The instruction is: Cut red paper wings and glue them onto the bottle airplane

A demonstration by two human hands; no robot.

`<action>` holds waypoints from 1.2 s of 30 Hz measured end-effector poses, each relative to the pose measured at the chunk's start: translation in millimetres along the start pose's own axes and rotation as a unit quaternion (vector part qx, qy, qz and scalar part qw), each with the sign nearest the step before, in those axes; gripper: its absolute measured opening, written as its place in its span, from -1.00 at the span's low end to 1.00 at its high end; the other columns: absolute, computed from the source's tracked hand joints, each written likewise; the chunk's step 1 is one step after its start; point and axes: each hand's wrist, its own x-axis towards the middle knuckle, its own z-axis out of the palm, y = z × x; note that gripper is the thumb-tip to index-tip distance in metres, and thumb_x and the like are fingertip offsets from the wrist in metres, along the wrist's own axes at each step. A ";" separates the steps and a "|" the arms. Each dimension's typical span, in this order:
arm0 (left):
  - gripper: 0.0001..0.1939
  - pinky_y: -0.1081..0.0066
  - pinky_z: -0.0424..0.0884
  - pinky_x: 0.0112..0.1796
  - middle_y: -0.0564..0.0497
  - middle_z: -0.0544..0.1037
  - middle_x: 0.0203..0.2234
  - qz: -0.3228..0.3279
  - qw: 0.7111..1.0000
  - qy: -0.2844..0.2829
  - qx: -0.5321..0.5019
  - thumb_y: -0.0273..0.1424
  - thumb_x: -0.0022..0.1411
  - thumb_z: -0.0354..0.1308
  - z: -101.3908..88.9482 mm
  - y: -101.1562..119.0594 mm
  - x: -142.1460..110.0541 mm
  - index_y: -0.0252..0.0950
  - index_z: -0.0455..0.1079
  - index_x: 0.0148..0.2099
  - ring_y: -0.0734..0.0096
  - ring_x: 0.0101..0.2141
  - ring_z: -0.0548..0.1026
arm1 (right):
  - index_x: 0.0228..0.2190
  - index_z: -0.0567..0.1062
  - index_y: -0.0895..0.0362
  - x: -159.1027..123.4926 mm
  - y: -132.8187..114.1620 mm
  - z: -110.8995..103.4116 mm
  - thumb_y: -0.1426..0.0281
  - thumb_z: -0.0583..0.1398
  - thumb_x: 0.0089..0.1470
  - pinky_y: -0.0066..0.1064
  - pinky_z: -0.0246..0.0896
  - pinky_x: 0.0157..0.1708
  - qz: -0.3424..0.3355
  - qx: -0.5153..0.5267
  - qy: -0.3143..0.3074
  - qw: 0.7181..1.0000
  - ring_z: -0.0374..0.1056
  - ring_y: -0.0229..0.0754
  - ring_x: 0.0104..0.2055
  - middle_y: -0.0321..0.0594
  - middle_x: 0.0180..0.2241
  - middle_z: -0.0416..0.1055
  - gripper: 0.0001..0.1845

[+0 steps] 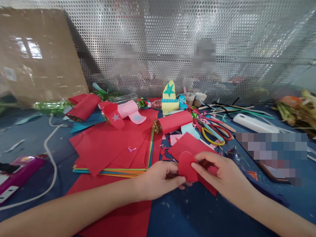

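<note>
A small red paper cut-out [187, 166] with a rounded top is held upright between my hands. My left hand [160, 180] is closed on its lower left side, thumb in front. The fingers and thumb of my right hand [221, 169] pinch its right edge. Behind the cut-out lie loose red paper pieces [185, 144], partly hidden by my right hand. To the left is a stack of coloured paper [111, 144], mostly red on top, with a larger red sheet [118, 212] beneath my left forearm.
Several paper-wrapped bottles [175, 121] lie behind the stack. Scissors with yellow handles [212, 141] rest among scraps and strips. A white glue gun-like tool [255, 123] and a blurred phone-like device [278, 168] are at right. A purple power strip [18, 174] with white cable sits left.
</note>
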 end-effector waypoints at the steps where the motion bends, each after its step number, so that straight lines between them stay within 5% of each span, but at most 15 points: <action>1: -0.75 0.46 0.46 -0.25 -0.09 0.60 -0.26 0.000 1.000 0.002 -0.002 -0.34 0.24 0.08 0.1 -0.1 0.3 -0.34 0.51 -0.14 0.39 -0.31 0.56 | -0.40 0.44 0.08 -0.7 -0.1 0.0 0.33 0.13 0.10 -0.46 0.36 -0.41 -0.003 0.000 0.005 1.000 0.45 -0.23 -0.45 -0.30 -0.47 0.52 -0.88; 27: -0.69 0.46 0.44 -0.30 -0.08 0.60 -0.37 -0.026 0.996 0.007 -0.081 -0.20 0.12 0.21 1.3 3.3 0.3 -0.36 0.51 -0.24 0.35 -0.32 0.55 | -0.43 0.41 0.07 -6.2 -1.8 -0.4 0.31 0.10 0.16 -0.48 0.29 -0.46 -0.017 0.013 -0.012 1.000 0.39 -0.26 -0.48 -0.33 -0.50 0.47 -0.83; 36: -0.66 0.48 0.41 -0.35 0.02 0.55 -0.51 -0.015 0.990 0.046 -0.135 -0.14 0.00 0.31 0.3 4.5 3.7 -0.35 0.50 -0.36 0.48 -0.48 0.48 | -0.51 0.33 0.09 -5.5 -9.3 2.3 0.21 0.24 0.00 -0.47 0.11 -0.58 0.019 -0.032 -0.099 0.994 0.26 -0.28 -0.55 -0.37 -0.57 0.35 -0.75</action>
